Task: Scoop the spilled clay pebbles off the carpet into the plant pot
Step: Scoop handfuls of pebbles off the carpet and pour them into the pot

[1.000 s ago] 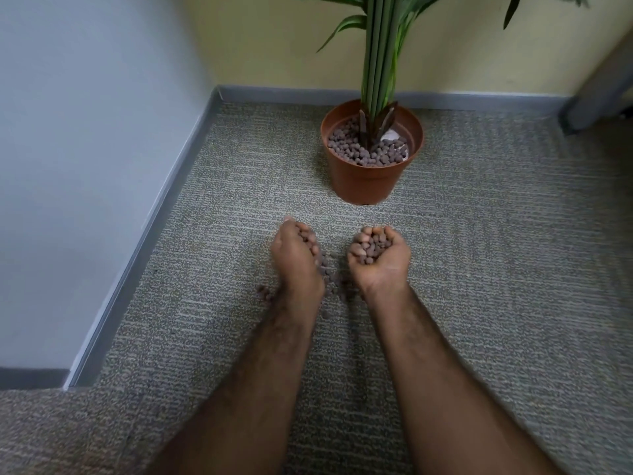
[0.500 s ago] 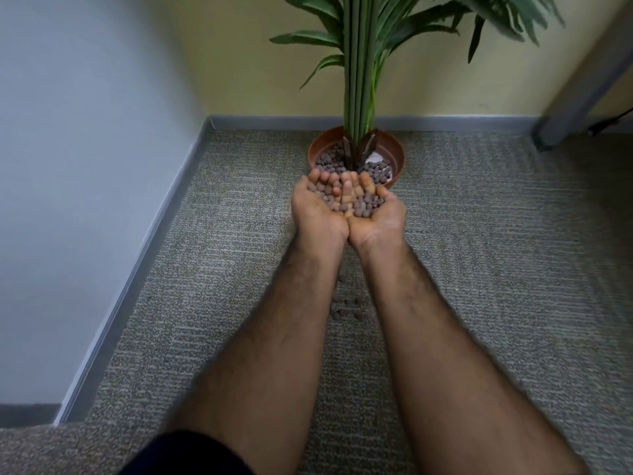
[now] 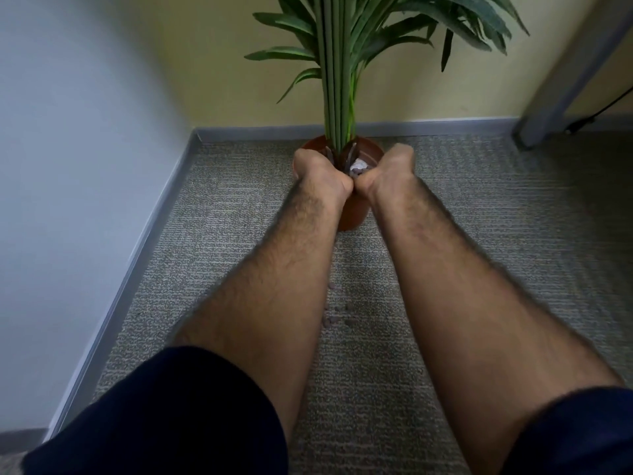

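The terracotta plant pot (image 3: 355,214) stands on the carpet near the room's corner, with tall green stems (image 3: 337,80) rising from it. My left hand (image 3: 320,173) and my right hand (image 3: 390,169) are over the pot's mouth, heels pressed together and tipped forward. Their fingers and palms point away from me and are hidden. A few clay pebbles (image 3: 358,172) show inside the pot in the gap between my wrists. Several loose pebbles (image 3: 337,316) lie on the carpet between my forearms, well short of the pot.
A pale wall with a grey baseboard (image 3: 144,241) runs along the left, and a yellow wall stands behind the pot. At the back right there is a slanted grey post (image 3: 565,80) with a black cable (image 3: 596,114) beside it. Grey carpet (image 3: 496,200) spreads to the right.
Both hands rose from the carpet with pebbles cupped in them, came together, then reached forward over the pot and tipped. The view lifted toward the plant.
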The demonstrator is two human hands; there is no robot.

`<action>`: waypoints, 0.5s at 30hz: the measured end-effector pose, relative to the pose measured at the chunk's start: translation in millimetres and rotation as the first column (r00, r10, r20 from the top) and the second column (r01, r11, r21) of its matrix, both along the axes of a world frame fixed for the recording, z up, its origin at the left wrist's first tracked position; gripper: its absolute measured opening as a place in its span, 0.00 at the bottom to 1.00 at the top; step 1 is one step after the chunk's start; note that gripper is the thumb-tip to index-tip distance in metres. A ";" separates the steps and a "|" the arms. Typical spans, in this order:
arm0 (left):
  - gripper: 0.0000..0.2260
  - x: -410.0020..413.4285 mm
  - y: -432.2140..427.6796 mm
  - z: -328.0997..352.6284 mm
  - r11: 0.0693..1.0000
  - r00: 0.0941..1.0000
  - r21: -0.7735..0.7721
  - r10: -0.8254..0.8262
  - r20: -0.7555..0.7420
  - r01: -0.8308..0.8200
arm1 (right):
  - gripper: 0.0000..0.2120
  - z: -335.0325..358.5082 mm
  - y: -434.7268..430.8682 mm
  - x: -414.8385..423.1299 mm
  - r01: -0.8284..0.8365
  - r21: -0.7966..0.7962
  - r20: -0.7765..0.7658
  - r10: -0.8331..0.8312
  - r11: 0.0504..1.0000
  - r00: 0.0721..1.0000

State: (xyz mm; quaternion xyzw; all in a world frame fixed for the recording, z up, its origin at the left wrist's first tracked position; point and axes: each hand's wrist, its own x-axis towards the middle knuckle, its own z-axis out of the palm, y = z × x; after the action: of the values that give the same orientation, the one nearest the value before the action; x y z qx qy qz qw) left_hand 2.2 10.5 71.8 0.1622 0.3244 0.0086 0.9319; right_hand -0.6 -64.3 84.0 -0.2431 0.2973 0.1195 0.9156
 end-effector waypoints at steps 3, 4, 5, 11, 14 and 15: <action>0.27 -2.3 2.0 -0.7 0.999 0.998 -0.035 -0.038 0.040 0.039 | 0.25 -0.1 -1.7 5.5 0.014 0.034 -0.003 -0.014 0.999 1.000; 0.27 -4.0 3.2 -1.5 0.997 0.996 -0.041 -0.065 0.059 0.068 | 0.25 0.4 -3.2 6.6 0.019 0.038 0.007 -0.019 0.999 1.000; 0.28 -6.0 4.6 -2.5 0.994 0.992 -0.042 -0.102 0.079 0.106 | 0.24 1.3 -6.1 6.9 0.017 0.041 0.019 -0.018 0.999 1.000; 0.32 -37.4 15.2 -11.8 0.952 0.951 0.109 -0.296 0.088 0.286 | 0.26 -18.4 -23.9 -14.1 0.036 -0.088 0.125 -0.025 0.995 0.992; 0.28 -74.4 35.6 -35.7 0.876 0.937 0.396 -0.337 0.097 0.274 | 0.22 -47.9 -21.5 -43.5 0.074 -0.205 0.189 -0.035 0.976 0.981; 0.27 -90.2 45.7 -48.2 0.819 0.939 0.519 -0.334 0.085 0.244 | 0.20 -59.8 -19.3 -56.4 0.078 -0.300 0.195 -0.019 0.951 0.981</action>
State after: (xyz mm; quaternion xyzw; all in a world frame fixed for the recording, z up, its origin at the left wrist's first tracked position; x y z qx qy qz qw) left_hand -88.0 56.2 23.6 0.4442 0.2010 -0.0355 0.8724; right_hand -57.0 -83.6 24.2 -0.3849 0.2297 0.0257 0.8935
